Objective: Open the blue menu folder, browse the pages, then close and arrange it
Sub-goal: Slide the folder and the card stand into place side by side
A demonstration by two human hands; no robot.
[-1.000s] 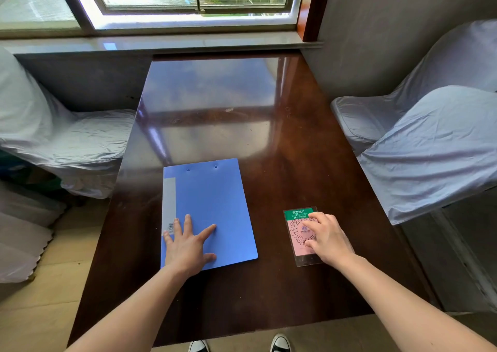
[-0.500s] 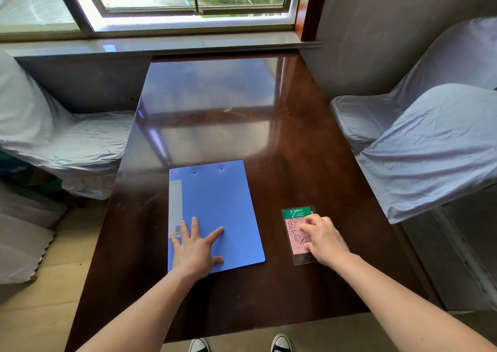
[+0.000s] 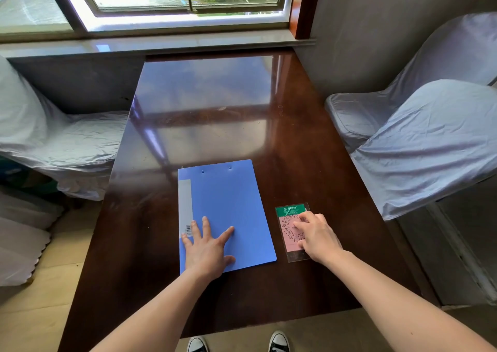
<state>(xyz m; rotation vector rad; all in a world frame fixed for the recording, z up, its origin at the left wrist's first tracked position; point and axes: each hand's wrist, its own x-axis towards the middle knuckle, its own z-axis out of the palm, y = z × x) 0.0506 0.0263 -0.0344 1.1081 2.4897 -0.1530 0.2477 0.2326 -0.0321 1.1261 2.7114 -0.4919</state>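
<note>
My left hand (image 3: 208,248) lies flat, fingers spread, on the near part of the closed blue menu folder (image 3: 228,209), gripping nothing. At three o'clock from it, my right hand (image 3: 317,237) presses loosely curled fingertips on a pink-and-green card (image 3: 289,221) just beside the folder. Both lie at the six o'clock end of the dark table (image 3: 215,109).

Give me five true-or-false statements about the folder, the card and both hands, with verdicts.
1. The blue menu folder lies closed on the table. True.
2. The left hand rests flat on the folder's near end. True.
3. The right hand holds the folder's edge. False: its fingers rest on the laminated QR-code card beside the folder.
4. The card lies on top of the folder. False: it lies on the table, apart from it.
5. The chairs wear fabric covers. True.
</note>
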